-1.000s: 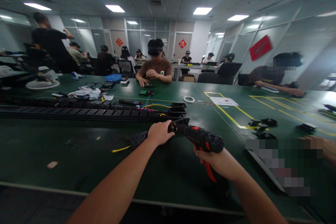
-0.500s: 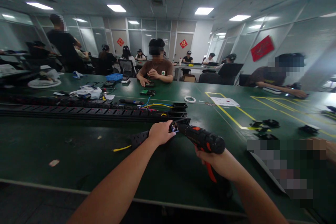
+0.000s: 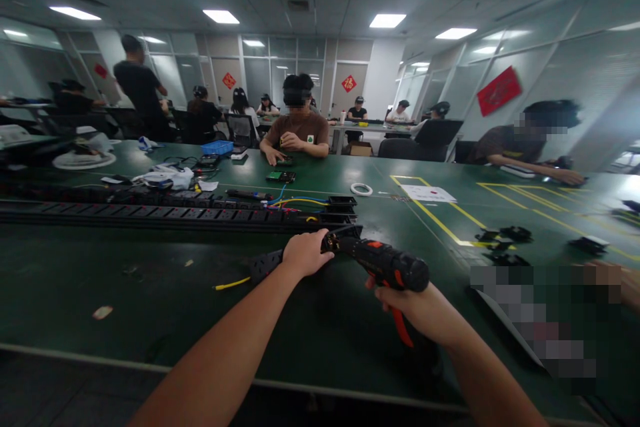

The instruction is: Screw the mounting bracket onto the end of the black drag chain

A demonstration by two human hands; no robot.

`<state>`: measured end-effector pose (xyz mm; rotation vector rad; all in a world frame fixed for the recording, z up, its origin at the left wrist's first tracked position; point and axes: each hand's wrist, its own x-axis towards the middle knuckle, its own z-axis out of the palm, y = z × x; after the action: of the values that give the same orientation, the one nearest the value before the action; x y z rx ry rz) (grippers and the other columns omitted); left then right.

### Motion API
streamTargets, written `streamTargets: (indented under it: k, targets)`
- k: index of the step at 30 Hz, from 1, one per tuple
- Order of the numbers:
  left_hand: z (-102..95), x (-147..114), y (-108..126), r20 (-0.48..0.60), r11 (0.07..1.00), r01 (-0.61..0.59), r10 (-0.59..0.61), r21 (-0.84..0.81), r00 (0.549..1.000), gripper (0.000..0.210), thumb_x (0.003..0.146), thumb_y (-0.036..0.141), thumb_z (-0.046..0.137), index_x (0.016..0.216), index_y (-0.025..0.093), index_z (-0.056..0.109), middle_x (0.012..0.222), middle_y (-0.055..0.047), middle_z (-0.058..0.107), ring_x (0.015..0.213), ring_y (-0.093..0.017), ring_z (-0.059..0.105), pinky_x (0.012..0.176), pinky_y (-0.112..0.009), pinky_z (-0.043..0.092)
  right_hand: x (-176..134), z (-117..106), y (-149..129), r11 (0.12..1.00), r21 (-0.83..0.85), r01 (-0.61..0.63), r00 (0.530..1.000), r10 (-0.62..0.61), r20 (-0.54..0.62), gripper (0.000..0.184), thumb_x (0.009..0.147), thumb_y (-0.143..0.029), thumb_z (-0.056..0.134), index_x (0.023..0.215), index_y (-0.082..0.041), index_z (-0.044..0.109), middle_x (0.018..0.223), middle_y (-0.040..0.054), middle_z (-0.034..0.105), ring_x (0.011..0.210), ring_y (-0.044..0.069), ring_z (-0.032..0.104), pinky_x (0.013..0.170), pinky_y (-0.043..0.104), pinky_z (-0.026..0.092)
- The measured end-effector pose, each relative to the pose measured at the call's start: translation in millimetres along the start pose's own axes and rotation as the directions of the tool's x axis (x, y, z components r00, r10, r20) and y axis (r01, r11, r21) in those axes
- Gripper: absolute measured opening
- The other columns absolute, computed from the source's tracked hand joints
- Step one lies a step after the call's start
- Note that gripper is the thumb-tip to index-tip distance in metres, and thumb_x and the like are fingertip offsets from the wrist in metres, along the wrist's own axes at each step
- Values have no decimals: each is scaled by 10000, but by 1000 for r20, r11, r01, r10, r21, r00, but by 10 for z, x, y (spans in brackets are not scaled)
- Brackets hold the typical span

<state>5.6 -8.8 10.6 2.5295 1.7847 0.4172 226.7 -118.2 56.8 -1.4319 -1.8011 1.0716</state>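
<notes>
My left hand (image 3: 306,253) is wrapped round a short black socket strip (image 3: 265,265), whose near part shows left of the hand. A yellow wire (image 3: 233,284) sticks out from the strip's left side over the table. My right hand (image 3: 413,307) grips a black and orange cordless drill (image 3: 387,263) by its handle. The drill's nose points left and meets the end of the strip beside my left thumb; whether its tip touches a screw there I cannot make out. Behind the hands lie long black power strips (image 3: 165,212) with coloured wires at their right end.
The green table (image 3: 150,320) carries a roll of white tape (image 3: 361,189), a paper sheet (image 3: 429,193) and black plastic parts (image 3: 507,247). A co-worker (image 3: 300,123) sits across the table, another person (image 3: 520,140) at the right. A blue tray (image 3: 217,147) stands further back.
The drill and both hands have barely moved. A bluish glint at the drill's nose is gone, and my right index finger looks slightly extended. A standing person in the background has shifted right.
</notes>
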Motion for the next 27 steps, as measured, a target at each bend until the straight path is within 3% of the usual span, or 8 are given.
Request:
streamTargets:
  k: [11,27]
  targets:
    - [10,9,-4,-5,1000,3,-3,7,1000,641,816,584,545,1382,309,421,1141,-78,670,1018,-280,630,839,-380,468,5,15,-40,999,-38,9,1000,-10,-1,75,772,-230,586,819,-176,610,661,-16,573,608,146,542,578,261,449]
    - [-41,-9,16,11,1000,-3,3,9,1000,631,825,570,542,1384,309,412,1163,-73,660,1027,-273,625,851,-371,460,-9,12,-83,999,-43,8,1000,-8,-1,76,777,-264,591,771,-189,585,618,-23,558,582,145,531,556,261,437]
